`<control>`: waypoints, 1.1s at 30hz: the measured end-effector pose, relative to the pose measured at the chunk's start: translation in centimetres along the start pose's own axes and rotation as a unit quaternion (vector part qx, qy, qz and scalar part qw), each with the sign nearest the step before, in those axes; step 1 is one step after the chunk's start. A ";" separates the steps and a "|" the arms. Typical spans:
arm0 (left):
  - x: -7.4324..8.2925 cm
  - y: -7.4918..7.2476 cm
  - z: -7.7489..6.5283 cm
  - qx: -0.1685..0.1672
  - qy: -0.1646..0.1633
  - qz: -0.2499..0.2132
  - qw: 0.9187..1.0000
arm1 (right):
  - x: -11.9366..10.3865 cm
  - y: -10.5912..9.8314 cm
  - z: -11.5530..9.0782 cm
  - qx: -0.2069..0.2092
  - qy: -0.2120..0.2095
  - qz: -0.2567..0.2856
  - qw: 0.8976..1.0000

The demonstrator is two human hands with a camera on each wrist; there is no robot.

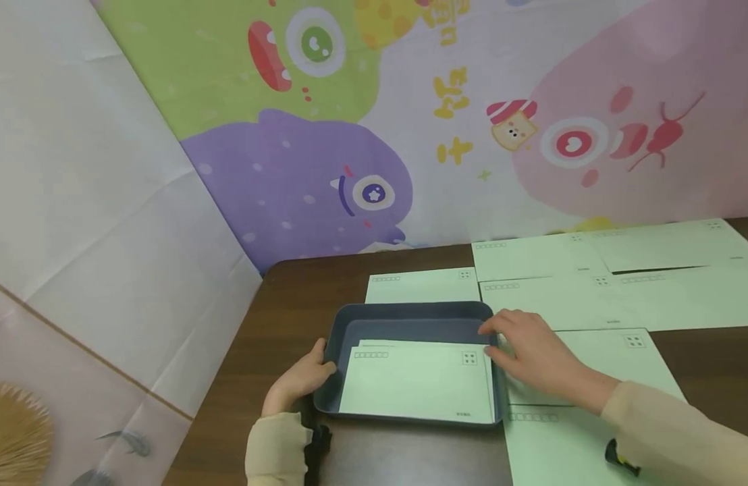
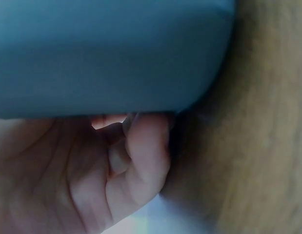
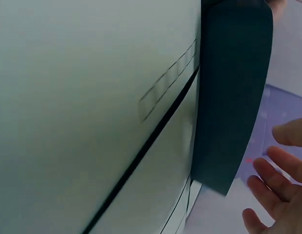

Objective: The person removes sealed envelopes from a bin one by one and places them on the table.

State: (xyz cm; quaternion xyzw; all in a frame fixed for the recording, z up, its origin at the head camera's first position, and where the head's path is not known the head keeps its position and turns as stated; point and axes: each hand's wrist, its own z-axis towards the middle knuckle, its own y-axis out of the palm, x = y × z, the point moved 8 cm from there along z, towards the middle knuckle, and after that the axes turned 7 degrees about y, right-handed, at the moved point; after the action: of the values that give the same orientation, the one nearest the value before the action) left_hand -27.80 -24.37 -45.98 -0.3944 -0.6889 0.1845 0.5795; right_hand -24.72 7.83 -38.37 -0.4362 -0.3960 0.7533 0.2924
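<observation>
A dark blue-grey tray (image 1: 410, 329) with rounded corners holds a small pile of pale envelopes (image 1: 413, 388), printed with postcode boxes and a stamp square. My left hand (image 1: 302, 376) grips the tray's left side. In the left wrist view, its fingers curl in below the edge of the tray (image 2: 111, 63). At the opposite rim, my right hand (image 1: 535, 354) hovers by the tray's upper right part, thumb and fingers apart. The right wrist view has that hand (image 3: 285, 183) with loosely bent, spread fingers and nothing between them, beside the tray wall (image 3: 233, 97).
More envelopes lie on the dark wooden table (image 1: 277, 317): a single envelope (image 1: 422, 287) behind the tray, several to the back right (image 1: 544, 304), and others along the tray's right side (image 1: 568, 445). A cartoon-printed cloth (image 1: 459, 202) hangs behind the table.
</observation>
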 end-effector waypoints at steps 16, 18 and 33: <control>-0.1 -0.1 -0.4 0.002 -0.008 0.000 1.000 | -1.3 5.2 1.6 -0.155 0.008 -0.122 0.980; -0.1 -0.1 -0.3 0.002 -0.009 0.000 1.000 | -1.1 5.5 1.7 -0.158 0.009 -0.129 0.979; -0.2 0.1 0.2 -0.002 -0.014 -0.002 1.000 | -0.6 5.8 1.7 -0.159 0.016 -0.146 0.976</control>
State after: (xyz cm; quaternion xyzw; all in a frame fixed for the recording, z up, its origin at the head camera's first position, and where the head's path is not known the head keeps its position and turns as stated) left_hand -27.98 -24.45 -46.26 -0.3919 -0.6978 0.1874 0.5695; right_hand -26.50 3.85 -42.55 -0.4265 -0.5656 0.6225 0.3327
